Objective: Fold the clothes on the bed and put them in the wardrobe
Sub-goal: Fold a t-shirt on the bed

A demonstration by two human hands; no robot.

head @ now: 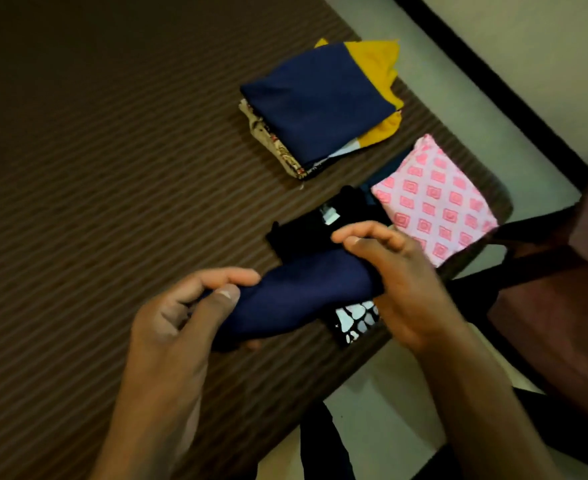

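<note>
With our left hand (181, 306) and right hand (400, 271) each curled round an end of the navy garment (296, 292), held just above the black garment (306, 233) on the bed (112, 168), we should keep its edges aligned and lower it flat.

Bare forearms (154, 393), no sleeves, dark trousers (323, 448).

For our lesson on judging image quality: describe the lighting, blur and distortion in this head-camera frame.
Head view: dim, warm light; the bed cover darkens toward the top left; the left hand and right hand look slightly soft; the wide lens tilts the floor edge.
</note>
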